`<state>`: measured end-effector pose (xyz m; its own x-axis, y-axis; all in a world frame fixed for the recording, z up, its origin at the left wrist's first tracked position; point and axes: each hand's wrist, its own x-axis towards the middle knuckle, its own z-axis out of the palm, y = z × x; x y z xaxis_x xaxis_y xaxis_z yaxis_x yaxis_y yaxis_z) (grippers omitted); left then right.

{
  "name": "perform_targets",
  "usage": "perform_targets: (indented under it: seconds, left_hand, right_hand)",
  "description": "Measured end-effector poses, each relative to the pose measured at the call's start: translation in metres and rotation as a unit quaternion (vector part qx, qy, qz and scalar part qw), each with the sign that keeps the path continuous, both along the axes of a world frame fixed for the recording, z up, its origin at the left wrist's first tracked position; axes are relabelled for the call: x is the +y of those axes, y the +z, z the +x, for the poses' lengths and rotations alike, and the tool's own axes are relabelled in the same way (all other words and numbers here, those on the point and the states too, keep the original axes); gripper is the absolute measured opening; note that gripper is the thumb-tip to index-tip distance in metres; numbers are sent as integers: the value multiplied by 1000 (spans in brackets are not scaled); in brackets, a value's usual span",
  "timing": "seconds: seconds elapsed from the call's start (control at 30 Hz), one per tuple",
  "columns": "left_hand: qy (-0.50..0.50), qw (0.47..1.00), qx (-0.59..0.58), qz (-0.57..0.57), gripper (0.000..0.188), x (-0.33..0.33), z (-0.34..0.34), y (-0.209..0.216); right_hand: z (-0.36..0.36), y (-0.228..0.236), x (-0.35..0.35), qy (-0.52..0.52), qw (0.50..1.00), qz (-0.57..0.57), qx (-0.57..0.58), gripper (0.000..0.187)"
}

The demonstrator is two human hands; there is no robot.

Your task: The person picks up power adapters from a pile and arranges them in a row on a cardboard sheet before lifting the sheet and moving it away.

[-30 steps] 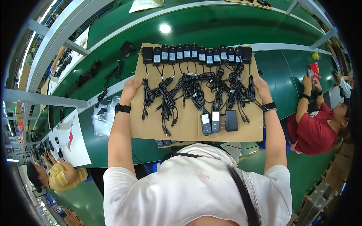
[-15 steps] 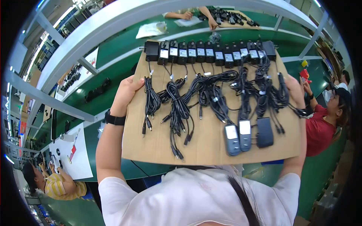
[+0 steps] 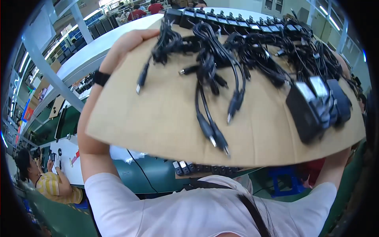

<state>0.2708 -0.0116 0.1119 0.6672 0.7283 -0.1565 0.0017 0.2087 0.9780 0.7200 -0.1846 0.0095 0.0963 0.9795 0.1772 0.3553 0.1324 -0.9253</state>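
Note:
A brown cardboard sheet (image 3: 166,118) is raised high before me. My left hand (image 3: 132,41) grips its left edge, thumb on top and fingers beneath. At the right edge my right hand (image 3: 344,66) shows only in part behind the cables; its fingers are hidden, and the sheet rests in its hold. Black power adapters (image 3: 233,21) stand in a row along the far edge. Their bundled black cables (image 3: 207,53) spread toward me, plug ends loose on the cardboard. Several larger adapters (image 3: 306,112) lie at the near right, blurred.
A white overhead shelf (image 3: 92,49) runs just beyond the sheet, with metal posts (image 3: 51,67) at left. Under the sheet lies a green worktable (image 3: 132,173) with more adapters (image 3: 189,168). A blue stool (image 3: 284,181) stands at lower right. A co-worker (image 3: 59,183) sits at left.
Both hands have lifted the cardboard sheet up and closer to the shelf's height, and it now tilts. The larger adapters have shifted on it. The green worktable below has come into view.

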Motion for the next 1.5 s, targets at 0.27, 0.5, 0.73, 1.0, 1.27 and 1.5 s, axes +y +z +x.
perform_targets:
  seconds: [0.27,0.5,0.73,1.0,1.27,1.5]
  left_hand:
    - [23,957,54,285,29,76,-46,49]
    - [166,920,79,347,32,153,-148,81]
    - [223,909,60,347,33,247,-256,66]
    - [334,885,-11,325,20,272,-290,59]
    - [208,943,97,241,31,321,-366,76]
    - [203,940,220,165,48,339,-440,108]
  right_hand:
    - [-56,27,108,38,995,77,-43,26]
    - [-130,86,300,76,984,131,-92,25]
    - [-196,126,492,33,975,139,-173,25]
    - [-233,104,617,-27,950,84,-298,26]
    - [-208,105,627,2,928,100,-359,27]
    - [-185,21,510,154,970,-118,148,48]
